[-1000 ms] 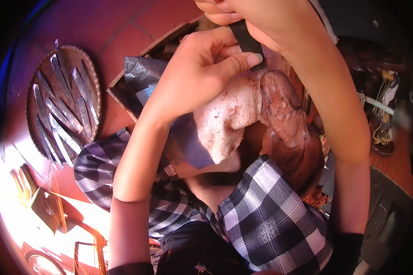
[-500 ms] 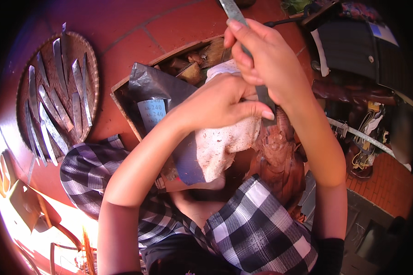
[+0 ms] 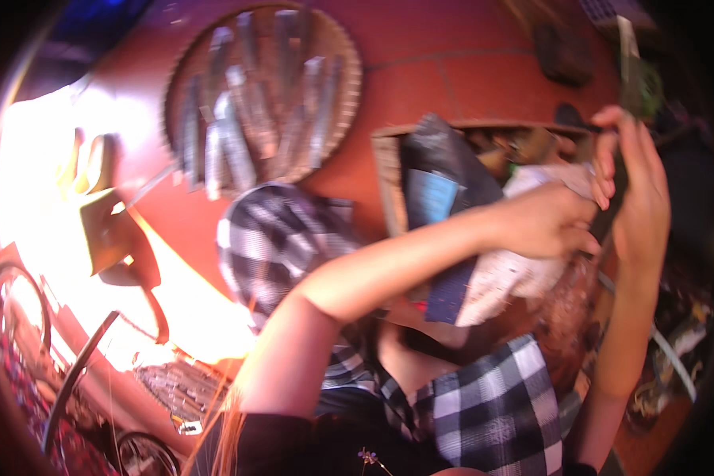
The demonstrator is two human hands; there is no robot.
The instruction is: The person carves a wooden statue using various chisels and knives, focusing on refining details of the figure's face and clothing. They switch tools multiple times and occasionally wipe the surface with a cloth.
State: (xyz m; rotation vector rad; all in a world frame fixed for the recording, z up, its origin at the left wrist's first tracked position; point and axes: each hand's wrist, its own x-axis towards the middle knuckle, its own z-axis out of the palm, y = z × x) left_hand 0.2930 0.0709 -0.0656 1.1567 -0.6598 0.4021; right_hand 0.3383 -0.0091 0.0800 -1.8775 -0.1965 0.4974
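round woven tray (image 3: 337, 111) (blades inside), wooden box (image 3: 390, 178)

White lacy cloth (image 3: 506, 274) — bunched, pressed against reddish-brown carved wood (image 3: 567, 317).

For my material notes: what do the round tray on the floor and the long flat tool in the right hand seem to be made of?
The round tray looks like woven cane or bamboo: brown, matt, with a ridged rim. The picture is blurred, so this is a guess. The long flat tool in the right hand seems to be metal: thin, straight and grey with a dull shine.
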